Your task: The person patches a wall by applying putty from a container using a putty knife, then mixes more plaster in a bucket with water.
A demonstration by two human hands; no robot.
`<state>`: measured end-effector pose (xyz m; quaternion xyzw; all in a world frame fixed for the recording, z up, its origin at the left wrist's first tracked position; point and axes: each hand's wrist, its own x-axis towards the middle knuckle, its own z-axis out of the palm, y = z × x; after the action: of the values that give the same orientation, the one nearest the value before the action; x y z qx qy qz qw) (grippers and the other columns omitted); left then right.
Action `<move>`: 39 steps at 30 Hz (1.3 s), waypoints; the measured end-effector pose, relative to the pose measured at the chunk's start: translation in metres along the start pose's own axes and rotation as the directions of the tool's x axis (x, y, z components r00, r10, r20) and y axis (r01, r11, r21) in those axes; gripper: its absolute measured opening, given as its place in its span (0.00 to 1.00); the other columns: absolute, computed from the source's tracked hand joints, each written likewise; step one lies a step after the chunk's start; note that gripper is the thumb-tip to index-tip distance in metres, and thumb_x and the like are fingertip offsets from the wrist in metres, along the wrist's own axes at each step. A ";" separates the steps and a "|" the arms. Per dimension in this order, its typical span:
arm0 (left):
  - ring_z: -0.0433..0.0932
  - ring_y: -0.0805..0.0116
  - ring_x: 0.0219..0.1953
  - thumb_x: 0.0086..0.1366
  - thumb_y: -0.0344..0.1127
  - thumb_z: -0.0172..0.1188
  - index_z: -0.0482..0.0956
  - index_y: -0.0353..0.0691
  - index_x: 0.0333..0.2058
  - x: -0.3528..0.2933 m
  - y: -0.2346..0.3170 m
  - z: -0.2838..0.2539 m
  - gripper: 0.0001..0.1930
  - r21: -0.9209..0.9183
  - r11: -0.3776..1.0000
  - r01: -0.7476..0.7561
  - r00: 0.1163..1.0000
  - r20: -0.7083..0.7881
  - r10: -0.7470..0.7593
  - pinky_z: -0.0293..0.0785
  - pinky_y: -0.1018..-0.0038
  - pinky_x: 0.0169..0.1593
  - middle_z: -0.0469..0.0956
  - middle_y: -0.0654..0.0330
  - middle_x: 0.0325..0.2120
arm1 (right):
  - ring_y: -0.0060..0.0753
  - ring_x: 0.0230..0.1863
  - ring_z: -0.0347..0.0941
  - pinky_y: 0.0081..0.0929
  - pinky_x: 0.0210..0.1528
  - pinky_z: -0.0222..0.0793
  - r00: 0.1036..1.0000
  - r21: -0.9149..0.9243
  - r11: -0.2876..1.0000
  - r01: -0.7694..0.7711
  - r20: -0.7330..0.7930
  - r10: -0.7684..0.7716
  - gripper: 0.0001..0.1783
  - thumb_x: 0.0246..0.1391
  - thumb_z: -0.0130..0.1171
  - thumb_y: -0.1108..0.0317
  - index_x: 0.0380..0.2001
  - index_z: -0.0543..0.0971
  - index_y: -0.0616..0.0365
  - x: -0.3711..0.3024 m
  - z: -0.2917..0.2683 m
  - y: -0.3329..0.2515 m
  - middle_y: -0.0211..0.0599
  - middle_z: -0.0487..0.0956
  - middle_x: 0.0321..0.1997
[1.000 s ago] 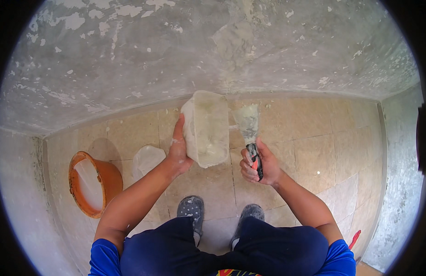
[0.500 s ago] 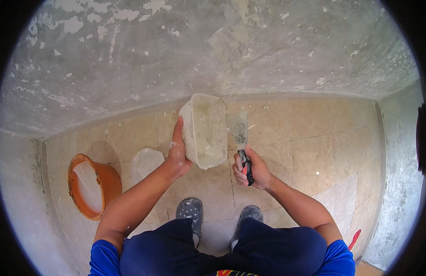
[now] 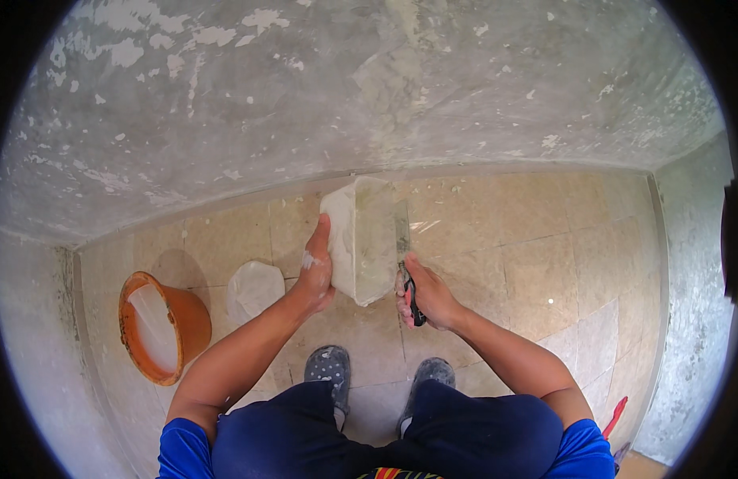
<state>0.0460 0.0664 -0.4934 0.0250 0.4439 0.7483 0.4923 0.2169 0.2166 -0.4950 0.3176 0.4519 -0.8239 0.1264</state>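
A whitish rectangular plastic tub [image 3: 341, 243], smeared with dried plaster, is in my left hand [image 3: 315, 270], whose fingers grip its left side and underside. It is tilted, its open side turned to the right. My right hand [image 3: 433, 298] is closed round the black and red handle of a putty knife [image 3: 402, 227]. The knife's blade points away from me, close by the tub's right rim and seen nearly edge-on; whether it touches the rim I cannot tell. White plaster marks both hands.
An orange bucket [image 3: 192, 319] with whitish contents stands on the tiled floor [image 3: 536, 279] at left, beside a pale, roundish flat piece [image 3: 255, 291]. The grey wall [image 3: 265, 104], with patchy plaster, rises ahead. A red object [image 3: 616, 417] lies at lower right. My shoes [image 3: 329, 367] are below.
The tub has tipped further to the right and come slightly nearer to me. My right hand has moved a little left, and the putty knife's blade has turned from flat to nearly edge-on.
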 end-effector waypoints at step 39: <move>0.73 0.54 0.68 0.70 0.80 0.45 0.61 0.43 0.74 0.000 0.045 -0.040 0.50 -0.093 0.994 -0.050 0.996 0.073 0.057 0.71 0.54 0.71 0.71 0.52 0.69 | 0.50 0.29 0.81 0.43 0.31 0.79 0.687 -0.945 -0.115 0.306 0.303 -0.661 0.24 0.58 0.64 0.70 0.59 0.80 0.62 -0.067 0.033 -0.067 0.43 0.80 0.37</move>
<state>-0.0055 0.0354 -0.4867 0.0429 0.3896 0.7792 0.4891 0.2212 0.2216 -0.3952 0.0697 0.9632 -0.2470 -0.0798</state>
